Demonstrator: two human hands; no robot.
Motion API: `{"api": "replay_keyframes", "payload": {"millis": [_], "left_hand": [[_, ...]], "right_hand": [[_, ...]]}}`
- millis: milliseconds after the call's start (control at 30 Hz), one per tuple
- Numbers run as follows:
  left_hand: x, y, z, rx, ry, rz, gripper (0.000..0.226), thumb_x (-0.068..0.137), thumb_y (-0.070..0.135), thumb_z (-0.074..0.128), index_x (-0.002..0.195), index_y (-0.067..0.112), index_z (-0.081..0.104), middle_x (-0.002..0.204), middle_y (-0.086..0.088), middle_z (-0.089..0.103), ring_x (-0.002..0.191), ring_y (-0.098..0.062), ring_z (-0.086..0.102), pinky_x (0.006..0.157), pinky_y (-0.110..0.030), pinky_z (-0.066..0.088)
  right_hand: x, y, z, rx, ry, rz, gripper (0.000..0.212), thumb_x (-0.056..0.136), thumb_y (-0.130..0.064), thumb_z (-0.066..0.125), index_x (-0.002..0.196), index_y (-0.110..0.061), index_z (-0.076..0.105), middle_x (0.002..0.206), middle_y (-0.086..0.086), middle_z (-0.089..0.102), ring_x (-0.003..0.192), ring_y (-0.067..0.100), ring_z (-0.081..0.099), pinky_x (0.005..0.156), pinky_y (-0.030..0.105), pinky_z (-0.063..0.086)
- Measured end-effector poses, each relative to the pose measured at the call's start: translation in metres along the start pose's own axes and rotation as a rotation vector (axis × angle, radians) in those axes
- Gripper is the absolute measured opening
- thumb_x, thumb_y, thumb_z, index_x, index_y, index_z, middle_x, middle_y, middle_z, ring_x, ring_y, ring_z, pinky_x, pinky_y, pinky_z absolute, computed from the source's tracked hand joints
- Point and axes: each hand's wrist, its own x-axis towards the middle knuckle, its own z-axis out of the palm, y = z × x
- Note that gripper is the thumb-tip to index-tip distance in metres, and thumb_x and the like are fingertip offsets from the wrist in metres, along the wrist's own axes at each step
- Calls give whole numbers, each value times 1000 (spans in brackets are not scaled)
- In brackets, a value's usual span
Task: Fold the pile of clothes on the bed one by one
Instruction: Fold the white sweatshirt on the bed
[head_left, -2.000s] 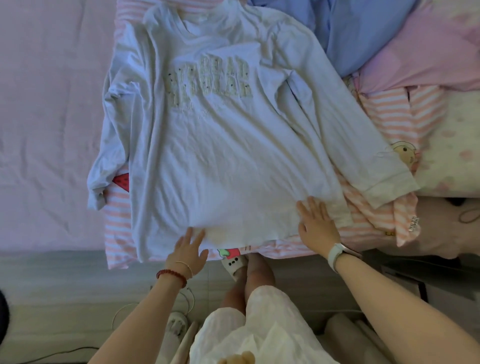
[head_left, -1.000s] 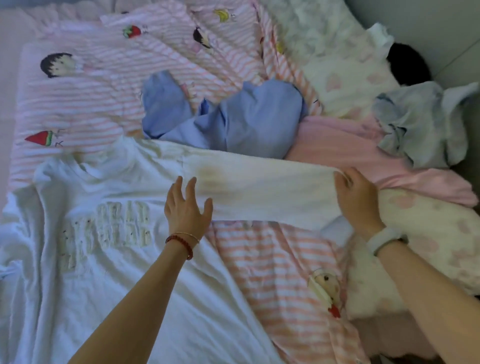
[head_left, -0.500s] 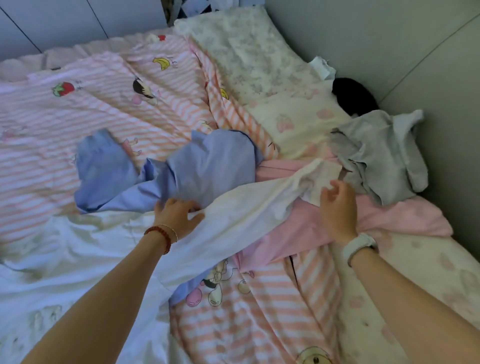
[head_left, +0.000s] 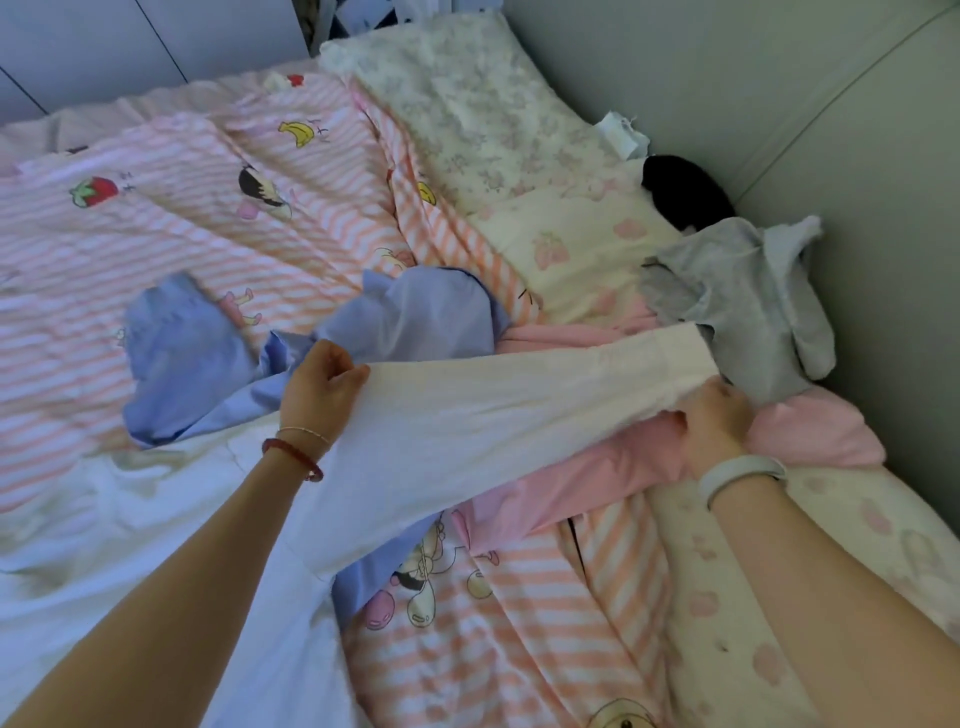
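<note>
No containers here, just the bed w/ a pink striped cartoon quilt (head_left: 218, 223) carrying the loose clothes. Left hand (head_left: 319, 387) is pinching the white shirt's sleeve (head_left: 519, 410) near the shoulder end, fingers curled on the fabric. Right hand (head_left: 719, 415) is gripping the cuff end, fingers bunched round it. Sleeve is stretching taut btwn both grips, lifted off the bedding; the white shirt (head_left: 130, 519) body is lying below and left of the left hand. Blue garment (head_left: 415, 322) is sitting just beyond the left hand, partly under the sleeve. Pink garment (head_left: 587, 478) is lying under the right hand. Grey garment (head_left: 748, 306) is crumpled just past the right hand, touching the cuff
</note>
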Motion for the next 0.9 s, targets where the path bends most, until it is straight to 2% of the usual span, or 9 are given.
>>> {"api": "replay_keyframes", "payload": {"millis": [67, 133, 233, 400, 500, 567, 700, 800, 900], "left_hand": [[-4, 7, 8, 185, 9, -29, 20, 88, 14, 57, 71, 15, 46, 71, -5, 52, 79, -28, 50, 70, -28, 30], [-12, 10, 16, 414, -7, -14, 8, 90, 21, 54, 85, 14, 55, 87, -12, 58, 97, -33, 51, 82, -34, 29], [-36, 11, 29, 504, 14, 15, 29, 92, 25, 52, 118, 15, 55, 125, -13, 53, 119, -34, 42, 104, -45, 26], [-95, 2, 37, 468, -93, 59, 48, 93, 30, 51, 138, 15, 41, 148, -11, 33, 135, -33, 28, 110, -50, 22], [-123, -8, 25, 223, -136, -35, 44, 93, 19, 53, 134, 7, 44, 143, -18, 36, 133, -34, 33, 109, -43, 26], [-137, -15, 5, 0, -127, -171, 36, 93, 15, 52, 128, 5, 50, 136, -18, 43, 123, -33, 45, 102, -38, 37], [-175, -35, -61, -358, -81, -411, 14, 96, 12, 48, 106, 11, 58, 107, -10, 62, 105, -30, 59, 82, -36, 47], [-210, -64, -128, -615, -3, -526, 19, 98, 16, 43, 101, 11, 61, 98, -5, 65, 90, -23, 64, 80, -32, 48], [-249, -111, -195, -889, 92, -663, 29, 98, 30, 38, 99, 14, 62, 99, -6, 67, 84, -20, 68, 77, -37, 54]], "right_hand": [[11, -2, -19, -45, 57, -26, 36, 96, -12, 34, 120, 4, 55, 127, 21, 55, 110, 32, 53, 97, 42, 43], [17, -3, -32, -53, 58, -65, 34, 96, -11, 35, 121, 2, 55, 126, 19, 55, 109, 29, 53, 98, 39, 42], [15, -2, -43, -49, 16, -69, 32, 96, -8, 32, 115, -3, 57, 109, 12, 55, 98, 23, 50, 89, 34, 42], [-15, -9, -53, -11, -72, -198, 22, 97, -7, 31, 99, -7, 53, 99, 7, 49, 90, 17, 44, 75, 22, 33], [-55, -20, -47, 8, -151, -411, 18, 98, -8, 32, 96, -8, 50, 90, 5, 49, 88, 14, 42, 72, 19, 32], [-91, -26, -40, 40, -236, -573, 19, 99, -7, 34, 97, -7, 52, 88, 2, 50, 86, 11, 43, 70, 16, 33], [-196, -27, -19, 91, -488, -824, 24, 98, -4, 38, 108, 5, 58, 100, -4, 54, 86, -8, 45, 74, -3, 33], [-291, -5, 2, 127, -700, -978, 25, 96, -8, 42, 104, 6, 61, 98, -3, 57, 86, 1, 52, 77, -1, 35], [-388, 39, 13, 114, -954, -1056, 31, 94, -19, 41, 102, 0, 64, 88, 0, 66, 78, 13, 58, 71, 15, 43]]}}
